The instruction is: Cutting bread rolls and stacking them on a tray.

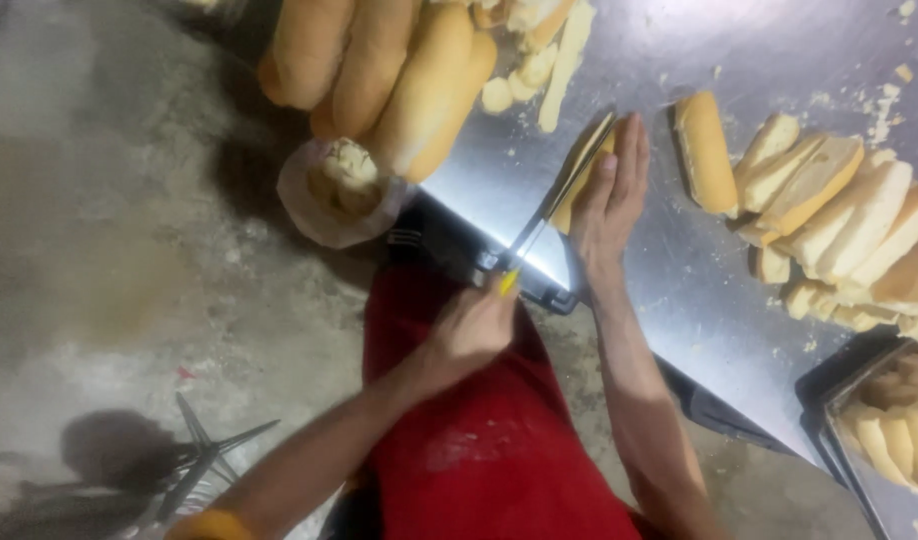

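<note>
Light falls from above and glares white off the shiny steel worktable (699, 270), strongest near its corner and along the far edge. The grey concrete floor (109, 260) at left lies dim, with dark shadows. The whole view is soft and slightly blurred; the pale sliced bread pieces (839, 215) at right look washed out.
</note>
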